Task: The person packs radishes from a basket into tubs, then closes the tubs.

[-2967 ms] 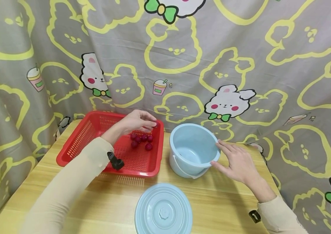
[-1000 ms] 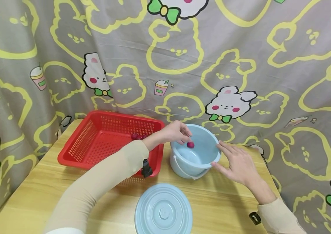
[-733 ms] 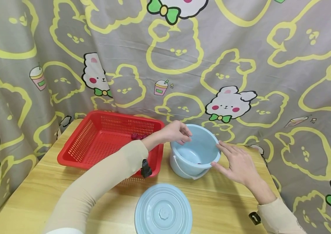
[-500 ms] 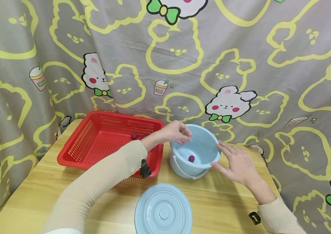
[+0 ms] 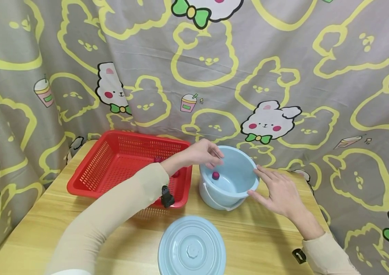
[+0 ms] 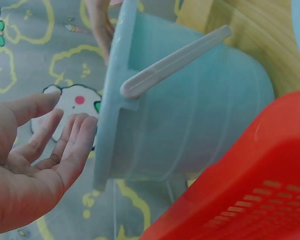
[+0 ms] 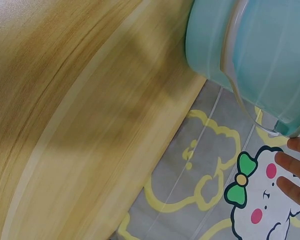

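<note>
A light blue bucket [image 5: 211, 196] stands upright on the table, with a small round dark-red fruit-like ball [image 5: 216, 175] inside it. My left hand [image 5: 203, 152] hovers over the bucket's left rim, fingers loosely bent and holding nothing; the left wrist view shows this hand [image 6: 45, 160] apart from the bucket wall [image 6: 190, 110]. At the opposite side, my right hand [image 5: 278, 191] touches the rim with spread, fairly straight fingers and thumb. Left of the bucket sits a red perforated basket [image 5: 122, 168]. Dark-red balls [image 5: 158, 159] lie in it, partly hidden by my left arm.
A round light blue lid [image 5: 192, 250] lies flat on the wooden table [image 5: 263, 236] in front of the bucket. Behind the table hangs a grey patterned curtain [image 5: 211, 95]. The bucket's handle [image 6: 175, 62] hangs down on its outside.
My left hand went from the basket to the bucket and let go of a ball, which dropped in and rolled leftward. Now the hand shifts slightly left. The right hand stays at the rim.
</note>
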`<act>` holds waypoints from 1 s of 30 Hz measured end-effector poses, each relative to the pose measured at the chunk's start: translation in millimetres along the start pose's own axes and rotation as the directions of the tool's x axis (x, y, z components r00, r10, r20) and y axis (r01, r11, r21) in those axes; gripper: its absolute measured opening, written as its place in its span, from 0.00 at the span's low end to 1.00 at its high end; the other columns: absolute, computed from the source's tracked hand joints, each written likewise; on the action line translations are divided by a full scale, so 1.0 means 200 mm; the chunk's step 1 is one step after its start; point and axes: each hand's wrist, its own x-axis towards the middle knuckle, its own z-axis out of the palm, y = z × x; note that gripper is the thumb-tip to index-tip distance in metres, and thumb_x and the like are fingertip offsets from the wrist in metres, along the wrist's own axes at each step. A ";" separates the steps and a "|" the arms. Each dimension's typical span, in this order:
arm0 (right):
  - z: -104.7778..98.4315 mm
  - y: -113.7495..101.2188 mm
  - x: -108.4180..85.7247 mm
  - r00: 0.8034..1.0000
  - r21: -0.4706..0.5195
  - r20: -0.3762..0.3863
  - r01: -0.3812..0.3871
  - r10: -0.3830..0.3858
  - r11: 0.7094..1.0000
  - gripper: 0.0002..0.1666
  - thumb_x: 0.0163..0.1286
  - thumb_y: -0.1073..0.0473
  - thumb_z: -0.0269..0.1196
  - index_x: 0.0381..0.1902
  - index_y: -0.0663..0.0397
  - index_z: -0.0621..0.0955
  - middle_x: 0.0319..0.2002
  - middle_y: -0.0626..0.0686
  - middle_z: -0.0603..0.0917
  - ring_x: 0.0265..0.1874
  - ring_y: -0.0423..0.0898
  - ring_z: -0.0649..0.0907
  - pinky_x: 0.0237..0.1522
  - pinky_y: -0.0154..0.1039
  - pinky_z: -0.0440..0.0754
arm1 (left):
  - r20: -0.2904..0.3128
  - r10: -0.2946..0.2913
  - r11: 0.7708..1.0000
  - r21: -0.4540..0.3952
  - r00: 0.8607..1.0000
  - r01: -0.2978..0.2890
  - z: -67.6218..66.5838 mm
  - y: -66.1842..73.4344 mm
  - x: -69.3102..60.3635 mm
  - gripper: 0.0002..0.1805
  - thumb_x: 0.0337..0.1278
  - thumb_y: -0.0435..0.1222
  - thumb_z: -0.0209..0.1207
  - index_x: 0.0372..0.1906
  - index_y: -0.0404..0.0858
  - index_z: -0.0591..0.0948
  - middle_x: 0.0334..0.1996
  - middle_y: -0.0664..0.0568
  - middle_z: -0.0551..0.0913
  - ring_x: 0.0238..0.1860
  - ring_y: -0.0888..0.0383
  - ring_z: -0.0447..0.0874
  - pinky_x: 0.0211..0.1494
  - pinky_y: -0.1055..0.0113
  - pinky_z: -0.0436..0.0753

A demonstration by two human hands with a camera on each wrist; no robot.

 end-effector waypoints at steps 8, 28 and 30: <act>-0.01 0.00 0.00 1.000 0.004 0.005 -0.001 0.001 1.000 0.44 0.60 0.31 0.71 0.65 0.55 0.83 0.65 0.59 0.86 0.57 0.65 0.88 0.55 0.65 0.86 | -0.053 -0.011 0.999 -0.053 0.999 0.008 -0.14 -0.01 -0.04 0.16 0.66 0.36 0.70 0.55 0.36 0.86 0.51 0.42 0.88 0.54 0.44 0.92 0.58 0.55 0.92; -0.01 0.00 0.00 1.000 0.007 0.004 0.004 -0.004 1.000 0.44 0.60 0.32 0.71 0.65 0.55 0.83 0.65 0.59 0.86 0.57 0.64 0.88 0.55 0.64 0.86 | -0.191 -0.129 0.981 -0.166 0.973 0.097 -0.51 -0.28 -0.15 0.23 0.72 0.38 0.66 0.64 0.31 0.79 0.66 0.35 0.80 0.64 0.36 0.84 0.69 0.46 0.85; 0.00 0.00 0.00 1.000 0.008 0.002 0.004 -0.004 1.000 0.44 0.60 0.32 0.70 0.65 0.55 0.83 0.65 0.59 0.86 0.57 0.64 0.88 0.55 0.64 0.86 | -0.200 -0.141 0.978 -0.179 0.970 0.105 -0.54 -0.32 -0.15 0.23 0.72 0.38 0.65 0.65 0.31 0.78 0.67 0.36 0.79 0.66 0.34 0.82 0.69 0.46 0.85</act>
